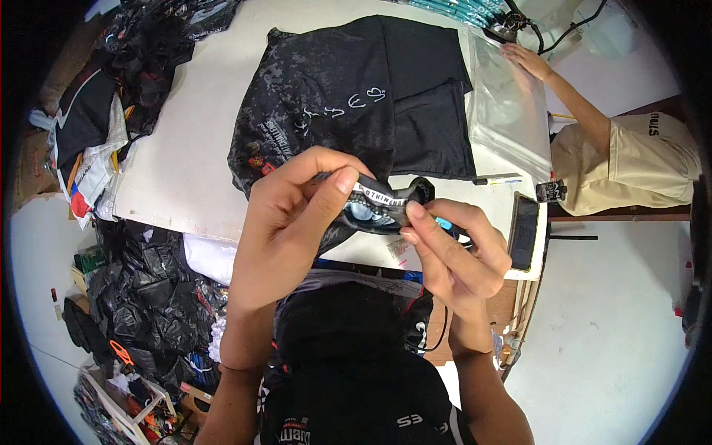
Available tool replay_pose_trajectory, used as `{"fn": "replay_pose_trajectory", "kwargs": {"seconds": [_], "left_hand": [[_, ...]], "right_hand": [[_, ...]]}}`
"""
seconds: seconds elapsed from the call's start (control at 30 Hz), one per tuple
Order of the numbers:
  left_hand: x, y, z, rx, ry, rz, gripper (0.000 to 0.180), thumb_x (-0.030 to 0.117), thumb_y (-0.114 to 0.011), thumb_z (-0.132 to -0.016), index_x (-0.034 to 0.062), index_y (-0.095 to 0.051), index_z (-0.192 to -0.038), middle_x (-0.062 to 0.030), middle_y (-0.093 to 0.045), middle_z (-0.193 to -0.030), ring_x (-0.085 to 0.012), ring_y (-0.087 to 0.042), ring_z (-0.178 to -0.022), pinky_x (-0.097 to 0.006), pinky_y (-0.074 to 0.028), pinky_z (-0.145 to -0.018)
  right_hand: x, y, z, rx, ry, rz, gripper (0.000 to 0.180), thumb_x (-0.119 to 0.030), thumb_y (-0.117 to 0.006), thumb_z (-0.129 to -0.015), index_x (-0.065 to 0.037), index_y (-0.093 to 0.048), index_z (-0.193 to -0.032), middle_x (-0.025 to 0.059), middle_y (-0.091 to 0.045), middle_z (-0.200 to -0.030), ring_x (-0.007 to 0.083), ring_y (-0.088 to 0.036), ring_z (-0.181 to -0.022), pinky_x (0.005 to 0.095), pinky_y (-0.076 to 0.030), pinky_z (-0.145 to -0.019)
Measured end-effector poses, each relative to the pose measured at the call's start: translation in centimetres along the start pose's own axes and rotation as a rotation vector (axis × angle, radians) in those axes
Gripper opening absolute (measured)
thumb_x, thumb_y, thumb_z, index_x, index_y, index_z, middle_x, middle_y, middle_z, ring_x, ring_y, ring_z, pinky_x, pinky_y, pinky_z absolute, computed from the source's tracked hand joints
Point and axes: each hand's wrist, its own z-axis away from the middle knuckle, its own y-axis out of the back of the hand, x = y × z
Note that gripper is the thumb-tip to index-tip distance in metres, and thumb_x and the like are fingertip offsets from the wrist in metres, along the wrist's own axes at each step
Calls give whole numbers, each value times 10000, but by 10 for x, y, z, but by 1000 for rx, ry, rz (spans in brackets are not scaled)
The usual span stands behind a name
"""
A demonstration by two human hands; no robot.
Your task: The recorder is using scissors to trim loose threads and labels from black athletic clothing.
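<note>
A black patterned garment (348,96) lies spread on a white table (185,148). My left hand (289,222) pinches the garment's near edge, at a black band with white lettering (382,196), between thumb and forefinger. My right hand (452,252) holds the same edge from the right, its fingers curled around a small blue-tipped tool (445,222) that is mostly hidden. The two hands are close together above the table's front edge.
A clear plastic bag (508,111) lies to the right of the garment, under another person's hand (526,59). A black phone (524,231) and a pen (498,179) rest near the table's right corner. Piles of black bags and clothes (148,289) fill the left side.
</note>
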Motion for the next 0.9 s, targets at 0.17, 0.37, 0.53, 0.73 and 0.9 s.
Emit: {"fn": "replay_pose_trajectory", "kwargs": {"seconds": [0.17, 0.37, 0.53, 0.73, 0.9], "left_hand": [[0, 2, 0, -2, 13, -9, 151, 81, -462, -935, -25, -570, -946, 1, -588, -799, -6, -513, -730, -152, -402, -642], [0, 0, -4, 9, -24, -33, 151, 83, -463, -934, -27, -567, -943, -1, -588, -802, -8, -512, -729, -152, -405, -650], [-6, 4, -3, 0, 63, -48, 142, 91, -468, -934, -7, -570, -933, 42, -547, -730, 22, -441, -651, -143, -335, -561], [-14, 7, -5, -1, 61, -63, 126, 92, -476, -929, 5, -567, -940, 60, -516, -655, 40, -362, -559, -145, -244, -464], [-17, 7, -7, -1, -92, -229, 88, 60, -579, -866, 1, -555, -927, 17, -579, -687, 9, -463, -658, -166, -350, -532]], "right_hand": [[8, -3, 4, 48, 54, 29, 330, -15, -744, -620, -43, -697, -945, 82, -595, -789, 154, -568, -573, 235, -430, -458], [6, 0, 1, 194, -315, -260, 262, 22, -716, -684, 16, -679, -943, 111, -618, -807, 111, -572, -654, 204, -447, -569], [7, -18, 1, 97, -541, -627, 469, 64, -708, -693, 14, -576, -1140, 26, -531, -972, 36, -445, -709, 153, -380, -647], [9, -22, -15, -126, -624, -611, 298, -17, -767, -650, -6, -651, -924, 27, -604, -861, 37, -497, -636, 170, -367, -537], [11, -27, -20, -109, -522, -530, 161, -13, -734, -689, 2, -640, -819, 55, -609, -780, 81, -542, -672, 202, -405, -581]]}}
